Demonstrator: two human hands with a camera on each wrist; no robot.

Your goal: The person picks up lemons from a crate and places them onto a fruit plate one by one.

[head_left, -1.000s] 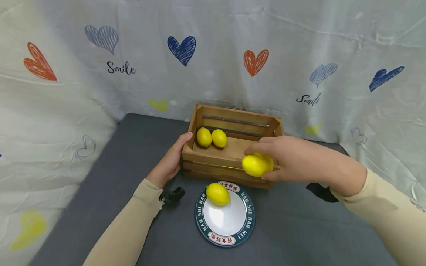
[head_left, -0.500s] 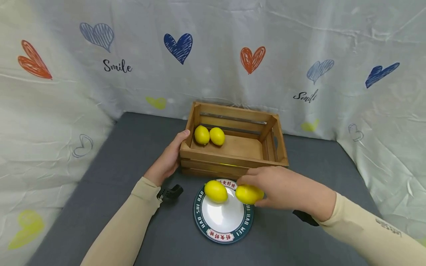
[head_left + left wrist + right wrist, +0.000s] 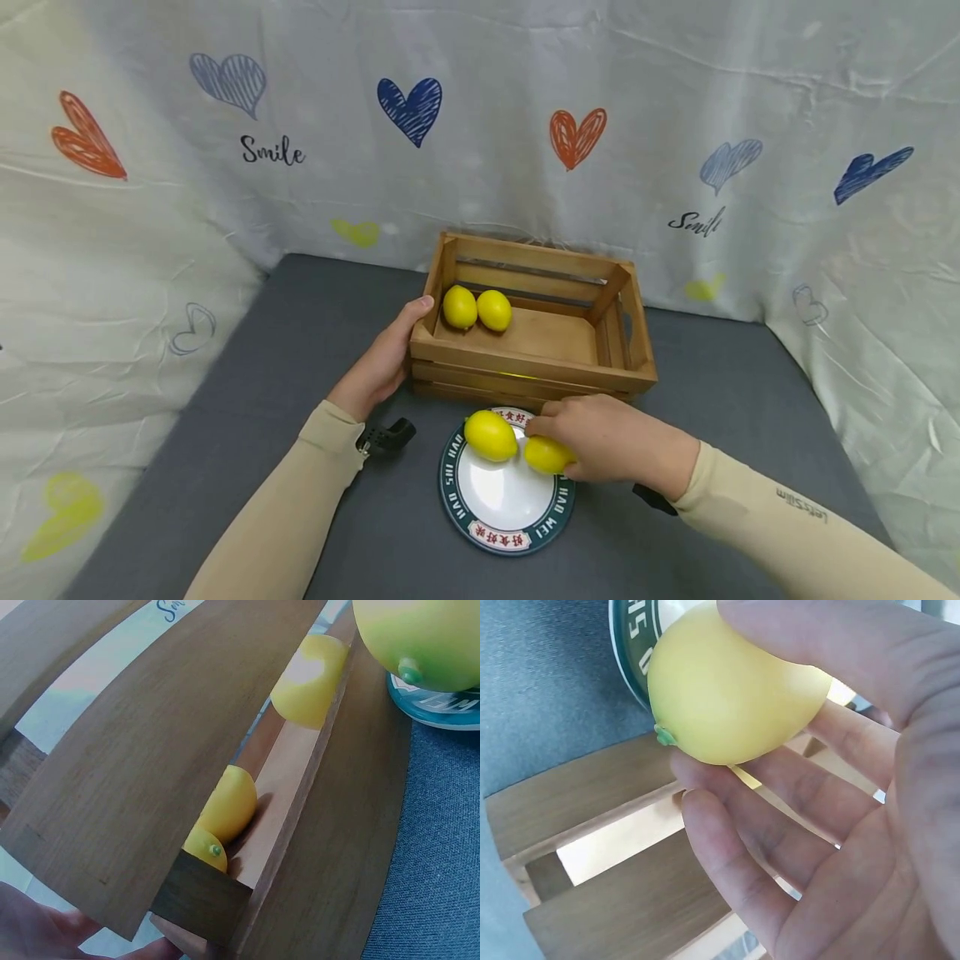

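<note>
My right hand (image 3: 600,437) holds a lemon (image 3: 547,455) low over the right side of a white plate (image 3: 495,500) with a green lettered rim. The right wrist view shows the thumb on this lemon (image 3: 735,690) and the fingers beneath it; contact with the plate cannot be told. A second lemon (image 3: 491,436) lies on the plate, to its left. My left hand (image 3: 381,362) grips the left end of a slatted wooden crate (image 3: 525,358). Two lemons (image 3: 477,310) sit inside at the left. In the left wrist view, another lemon (image 3: 309,682) shows between the slats.
Behind the plate, the crate stands on a dark grey tabletop (image 3: 337,308). A pale cloth (image 3: 495,50) printed with hearts hangs behind and along both sides. A black strap (image 3: 390,436) is on the left wrist.
The right hand has carried its lemon from above the crate's front right edge toward me, down and left to the plate. My left hand stays on the crate.
</note>
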